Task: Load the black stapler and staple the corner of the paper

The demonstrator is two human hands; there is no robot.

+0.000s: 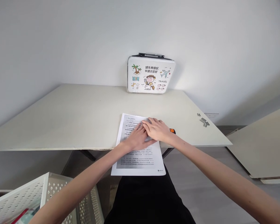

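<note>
A printed sheet of paper [135, 163] lies on the white table, its lower part hanging past the front edge. My left hand [138, 137] rests flat on the sheet with its fingers stretched out. Partly overlapping its fingers, my right hand [156, 129] also lies flat, pressing toward the paper's right side. Neither hand grips anything that I can see. From behind my right wrist peeks the end of an orange and black object [172, 131]; the rest of it is hidden, so its kind does not show.
A white cartoon-printed case [151, 74] with a black handle stands against the wall at the table's [72, 121] back. Several small grey pieces [204, 121], resembling staple strips, lie near the right edge. A perforated white basket [46, 189] is at lower left, a pale cabinet [266, 146] at right.
</note>
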